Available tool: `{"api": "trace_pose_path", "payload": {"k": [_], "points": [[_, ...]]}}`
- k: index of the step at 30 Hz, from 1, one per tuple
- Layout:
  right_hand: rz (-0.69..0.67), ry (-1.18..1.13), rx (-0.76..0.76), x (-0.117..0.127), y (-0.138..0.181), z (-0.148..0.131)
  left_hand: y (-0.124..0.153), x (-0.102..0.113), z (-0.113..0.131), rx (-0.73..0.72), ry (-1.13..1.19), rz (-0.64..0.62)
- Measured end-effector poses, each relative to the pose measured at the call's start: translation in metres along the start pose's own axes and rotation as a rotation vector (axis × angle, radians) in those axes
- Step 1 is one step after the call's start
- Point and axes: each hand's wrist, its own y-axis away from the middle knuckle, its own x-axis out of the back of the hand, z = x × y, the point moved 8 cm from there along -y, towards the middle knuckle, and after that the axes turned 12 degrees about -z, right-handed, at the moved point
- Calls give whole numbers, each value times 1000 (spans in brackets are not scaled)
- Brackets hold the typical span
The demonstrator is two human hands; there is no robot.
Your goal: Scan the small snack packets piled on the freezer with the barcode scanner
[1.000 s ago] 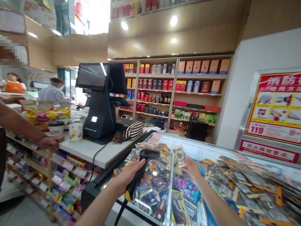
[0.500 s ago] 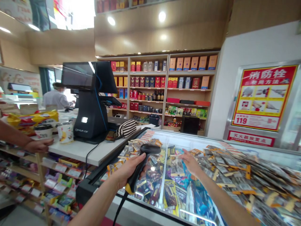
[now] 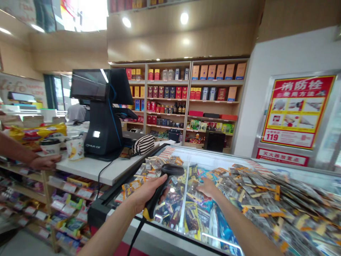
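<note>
My left hand (image 3: pixel 145 193) is closed round the grip of a black barcode scanner (image 3: pixel 170 170), whose head points toward the right over the glass lid of a chest freezer (image 3: pixel 186 224). The scanner's cable hangs down at the freezer's front. My right hand (image 3: pixel 209 188) lies low on the lid with its fingers stretched out leftward, touching a small clear snack packet (image 3: pixel 196 185) beside the scanner head. A big heap of similar packets (image 3: pixel 266 192) covers the lid to the right of that hand.
A black checkout terminal (image 3: pixel 102 117) stands on a white counter (image 3: pixel 90 169) with a striped pouch (image 3: pixel 144 144), two cups (image 3: pixel 74 147) and yellow snack bags. Another person's hand (image 3: pixel 44 161) rests on the counter's left end. Shelves of boxes and bottles line the back wall.
My right hand held a packet up a second ago; it has since lowered it onto the freezer lid and now lies flat on it. The scanner has stayed in my left hand.
</note>
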Motion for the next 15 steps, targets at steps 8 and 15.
{"api": "trace_pose_path", "payload": {"k": [8, 15], "points": [[52, 323, 156, 20, -4, -38, 0, 10, -2, -12, 2, 25], [-5, 139, 238, 18, -19, -16, -5, 13, 1, -24, 5, 25]]}}
